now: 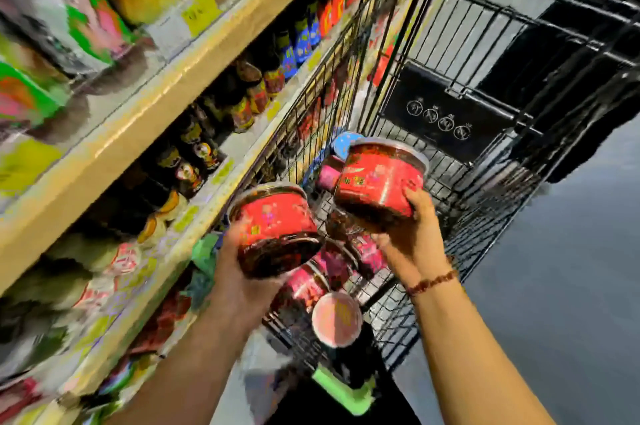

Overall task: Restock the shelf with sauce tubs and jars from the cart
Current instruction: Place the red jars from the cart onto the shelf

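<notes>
Fingers of my left hand curl beneath one red tub, my right hand beneath a second tub, held above the cart, ready for shelving.

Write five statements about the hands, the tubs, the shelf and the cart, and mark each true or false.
1. The left hand grips one red-labelled sauce tub, the left tub, and the right hand grips another, the right tub. True.
2. The wire cart holds nothing. False: more tubs lie in it, among them a pink-lidded tub.
3. A beaded bracelet sits on the left wrist. False: it is on the right wrist.
4. The shelf stands on the person's left, beside the cart. True.
5. The left tub already rests on the shelf. False: it is held in the air, near the shelf edge.
</notes>
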The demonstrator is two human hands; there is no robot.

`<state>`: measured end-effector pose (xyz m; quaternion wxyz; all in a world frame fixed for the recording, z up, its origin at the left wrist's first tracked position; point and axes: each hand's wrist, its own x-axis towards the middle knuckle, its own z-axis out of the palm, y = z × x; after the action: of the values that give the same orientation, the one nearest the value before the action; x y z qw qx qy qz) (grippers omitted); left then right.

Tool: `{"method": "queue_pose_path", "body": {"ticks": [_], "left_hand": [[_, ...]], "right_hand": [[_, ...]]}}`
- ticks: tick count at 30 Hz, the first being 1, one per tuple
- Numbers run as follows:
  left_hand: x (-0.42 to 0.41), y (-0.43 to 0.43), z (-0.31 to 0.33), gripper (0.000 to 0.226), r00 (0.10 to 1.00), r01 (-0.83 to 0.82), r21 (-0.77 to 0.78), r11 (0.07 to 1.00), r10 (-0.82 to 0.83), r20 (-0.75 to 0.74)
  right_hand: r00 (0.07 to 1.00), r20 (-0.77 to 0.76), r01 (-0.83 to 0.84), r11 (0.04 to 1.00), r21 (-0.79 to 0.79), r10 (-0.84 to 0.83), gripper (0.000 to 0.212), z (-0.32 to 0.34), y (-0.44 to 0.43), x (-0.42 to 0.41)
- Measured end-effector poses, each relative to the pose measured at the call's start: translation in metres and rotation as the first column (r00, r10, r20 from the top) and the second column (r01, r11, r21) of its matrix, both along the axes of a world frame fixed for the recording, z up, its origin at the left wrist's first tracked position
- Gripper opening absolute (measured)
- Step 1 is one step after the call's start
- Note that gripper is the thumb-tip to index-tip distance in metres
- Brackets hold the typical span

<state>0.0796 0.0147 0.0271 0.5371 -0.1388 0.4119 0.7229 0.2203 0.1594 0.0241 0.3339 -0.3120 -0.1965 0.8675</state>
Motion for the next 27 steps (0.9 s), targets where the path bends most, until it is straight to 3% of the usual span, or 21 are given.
{"method": "queue_pose_path", "body": {"ticks": [2, 5, 6, 7, 9, 11, 16, 21, 25, 27], "left_hand": [[0.001, -0.019, 0.019, 0.092, 0.993, 0.022, 0.016, 1.0, -0.02, -0.115], [-0.003, -0.044, 0.046, 0.043, 0.998, -0.034, 0.122, 0.992, 0.041, -0.05], [-0.006, -0.052, 0.055, 0.037, 0.998, -0.038, 0.147, 0.988, 0.044, -0.042], [-0.007, -0.058, 0.064, 0.046, 0.998, -0.035, 0.176, 0.984, 0.044, -0.047], [-0.007, -0.071, 0.08, 0.088, 0.996, -0.045, 0.18, 0.983, 0.058, -0.068], [-0.004, -0.085, 0.094, 0.109, 0.992, -0.074, 0.185, 0.98, 0.091, -0.083], [0.011, -0.122, 0.131, 0.112, 0.96, -0.086, 0.278, 0.957, 0.154, -0.235], [0.044, -0.172, 0.164, 0.106, 0.896, -0.247, 0.312, 0.918, 0.339, -0.287], [0.075, -0.219, 0.183, 0.099, 0.795, -0.41, 0.341, 0.846, 0.514, -0.322], [0.088, -0.242, 0.192, 0.107, 0.747, -0.462, 0.355, 0.813, 0.573, -0.338]], "right_hand": [[0.997, -0.072, 0.01, 1.0, -0.002, -0.01, 0.09, 0.022, -0.03, 0.004], [0.989, -0.144, 0.01, 1.0, -0.003, -0.01, 0.111, 0.053, -0.066, 0.005], [0.984, -0.177, 0.006, 1.0, -0.013, -0.009, 0.115, 0.064, -0.075, 0.005], [0.978, -0.207, 0.002, 1.0, -0.031, -0.008, 0.119, 0.073, -0.083, 0.005], [0.97, -0.241, -0.015, 0.999, -0.05, 0.002, 0.123, 0.09, -0.095, 0.006], [0.97, -0.238, -0.047, 0.999, -0.024, 0.04, 0.12, 0.108, -0.104, 0.007], [0.941, -0.295, -0.135, 0.984, 0.115, 0.164, 0.115, 0.154, -0.126, 0.008], [0.904, -0.281, -0.269, 0.939, 0.215, 0.323, 0.121, 0.182, -0.157, 0.024], [0.806, -0.325, -0.413, 0.864, 0.289, 0.494, 0.088, 0.194, -0.177, 0.039], [0.778, -0.315, -0.448, 0.831, 0.329, 0.544, 0.087, 0.202, -0.188, 0.041]]}}
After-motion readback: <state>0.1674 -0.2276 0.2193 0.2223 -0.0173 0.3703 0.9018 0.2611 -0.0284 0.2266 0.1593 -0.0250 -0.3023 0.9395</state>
